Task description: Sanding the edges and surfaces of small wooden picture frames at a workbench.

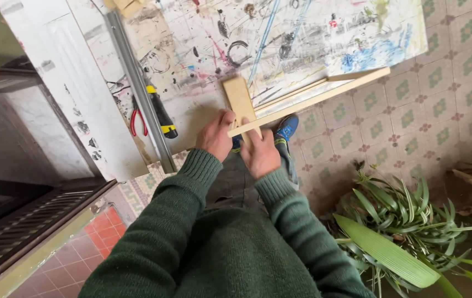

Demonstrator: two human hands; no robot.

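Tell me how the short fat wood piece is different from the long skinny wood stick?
The wood block is short and wide; the long strip is thin and much longer. The block points up the painted table, while the strip crosses it slantwise. The left hand and right hand meet where block and strip cross. Both are pale, bare wood.

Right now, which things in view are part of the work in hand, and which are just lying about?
In hand:
- left hand on the flat wooden block
- right hand on the long wooden strip
- paint-marked table under them

Lying about:
- yellow-and-black handled tool
- red-handled pliers
- metal rail
- green plants
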